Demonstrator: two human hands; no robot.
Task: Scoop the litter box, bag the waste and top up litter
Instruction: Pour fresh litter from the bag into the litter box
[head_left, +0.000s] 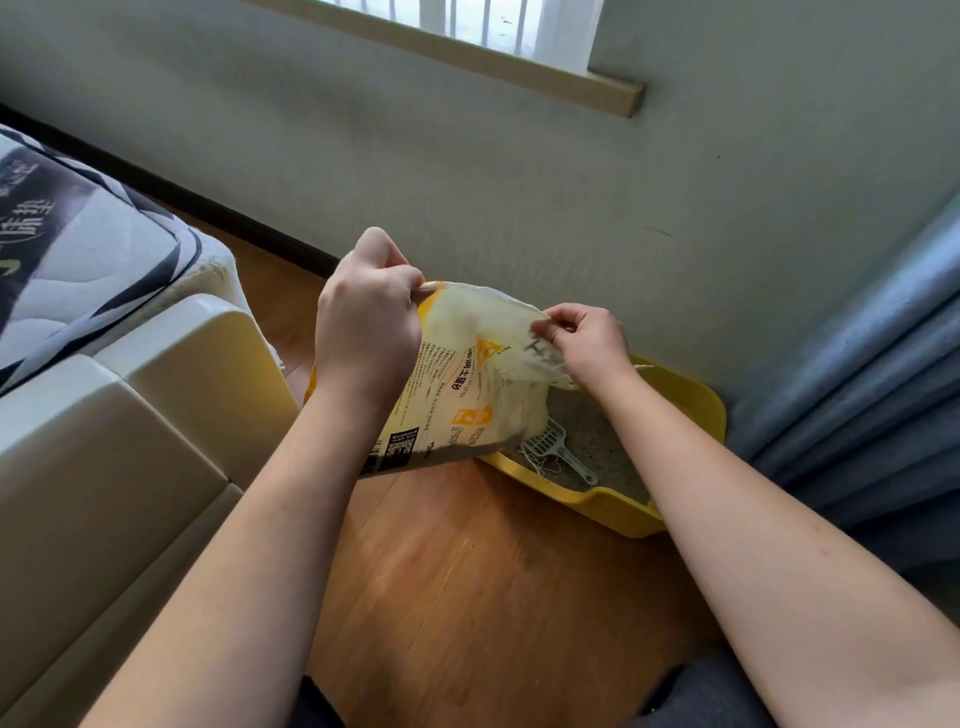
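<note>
Litter bag (467, 384): a pale yellow plastic bag with orange marks and dark print, held up in the air above the floor, its lower end hanging over the left end of the litter box; the upper part looks slack and thin.
Left hands: the left hand (363, 322) is clenched round the top left corner of the litter bag, knuckles toward the camera, gripping the bunched plastic.
Right hands: the right hand (587, 343) pinches the top right edge of the litter bag between thumb and fingertips, pulling the film taut between the two hands.
Litter box (691, 400): a yellow tray on the floor, against the far wall and just left of the curtain, holding grey litter (597, 441).
Scoop (556, 449): a grey slotted plastic scoop lying on the litter at the left end of the box, its handle pointing toward the near right; the bag's lower edge partly hides its head.
Floor (467, 571): brown wood boards, between the forearms.
Curtain (872, 374): blue-grey folds at the right, reaching the floor.
Left side: cream-coloured furniture (130, 441) with a patterned black and white mattress (67, 249) on it.
Far wall: pale, with a wooden window sill (519, 57) above.
</note>
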